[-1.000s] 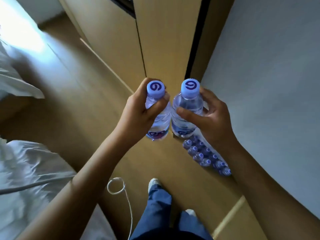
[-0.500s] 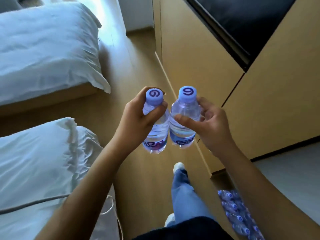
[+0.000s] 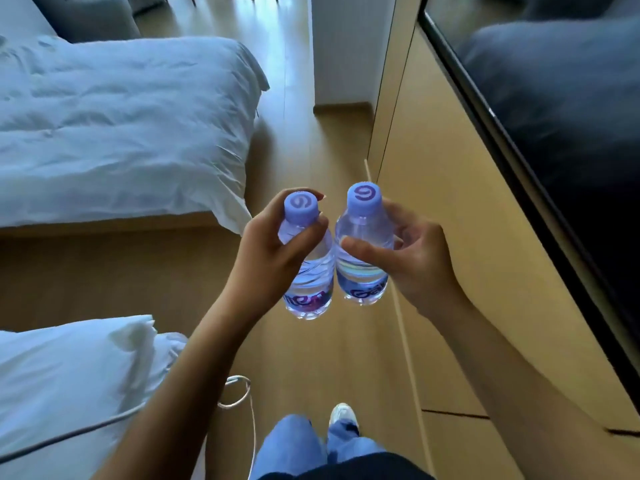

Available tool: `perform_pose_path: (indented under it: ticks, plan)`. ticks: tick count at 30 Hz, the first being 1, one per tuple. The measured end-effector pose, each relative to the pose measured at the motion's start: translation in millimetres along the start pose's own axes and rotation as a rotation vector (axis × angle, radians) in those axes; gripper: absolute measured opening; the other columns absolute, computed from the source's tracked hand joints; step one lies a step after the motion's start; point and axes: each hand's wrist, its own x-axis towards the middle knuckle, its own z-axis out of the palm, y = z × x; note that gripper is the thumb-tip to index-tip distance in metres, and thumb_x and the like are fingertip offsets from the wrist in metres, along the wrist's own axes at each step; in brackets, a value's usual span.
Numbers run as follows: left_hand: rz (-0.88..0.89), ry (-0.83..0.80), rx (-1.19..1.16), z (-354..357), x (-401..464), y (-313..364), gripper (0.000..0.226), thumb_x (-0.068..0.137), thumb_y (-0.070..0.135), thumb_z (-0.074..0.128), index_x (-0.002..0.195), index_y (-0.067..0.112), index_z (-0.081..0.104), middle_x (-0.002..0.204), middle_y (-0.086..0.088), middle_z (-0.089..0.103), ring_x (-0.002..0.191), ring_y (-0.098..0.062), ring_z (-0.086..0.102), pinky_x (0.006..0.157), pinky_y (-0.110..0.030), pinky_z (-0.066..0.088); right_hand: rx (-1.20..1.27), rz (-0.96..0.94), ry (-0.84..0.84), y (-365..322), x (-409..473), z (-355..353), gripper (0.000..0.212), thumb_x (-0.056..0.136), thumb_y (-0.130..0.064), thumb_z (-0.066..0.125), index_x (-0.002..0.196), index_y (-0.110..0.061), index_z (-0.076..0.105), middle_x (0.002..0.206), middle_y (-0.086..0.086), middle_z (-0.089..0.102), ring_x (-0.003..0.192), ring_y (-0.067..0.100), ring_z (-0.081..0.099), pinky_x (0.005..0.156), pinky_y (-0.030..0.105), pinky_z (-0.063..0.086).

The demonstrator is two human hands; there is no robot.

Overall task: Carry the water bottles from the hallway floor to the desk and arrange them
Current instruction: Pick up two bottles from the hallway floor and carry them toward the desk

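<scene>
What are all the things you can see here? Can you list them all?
water bottles: two, clear with purple caps, one in each hand, side by side above the floor
beds: two, white bedding, on the left
cable: one, white, looped on the floor by the near bed
floor: wooden, light brown
cabinet wall: light wood, on the right
dark panel: one, black, upper right
left hand: grips the left bottle
right hand: grips the right bottle
legs: blue jeans, white shoe

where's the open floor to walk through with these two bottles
Bare wood floor runs ahead between the far bed and the wooden cabinet wall. It is tighter by the near bed, where a white cable loops onto the floor.
</scene>
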Motion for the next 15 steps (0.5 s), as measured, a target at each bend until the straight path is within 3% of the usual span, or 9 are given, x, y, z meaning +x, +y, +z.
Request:
perform_pose_path:
  ticks: [3, 15]
  plan:
    - [-0.014, 0.028, 0.013, -10, 62, -23, 0.02, 0.089, 0.01, 0.061, 0.108, 0.007, 0.062, 0.092, 0.001, 0.068, 0.087, -0.005, 0.063, 0.081, -0.014, 0.045, 0.051, 0.012, -0.026, 10, 70, 9, 0.043, 0.07, -0.028, 0.084, 0.111, -0.027, 0.072, 0.101, -0.005, 0.077, 0.091, 0.014, 0.073, 0.079, 0.023, 0.055]
    - [0.01, 0.034, 0.021, -72, 348, -149, 0.019, 0.086, 0.015, 0.061, 0.104, 0.01, 0.062, 0.089, 0.007, 0.067, 0.086, -0.004, 0.063, 0.082, -0.018, 0.047, 0.047, 0.033, -0.002, 61, 375, 63, 0.049, 0.066, -0.021, 0.086, 0.112, -0.017, 0.071, 0.099, 0.001, 0.077, 0.091, 0.019, 0.074, 0.079, 0.027, 0.057]
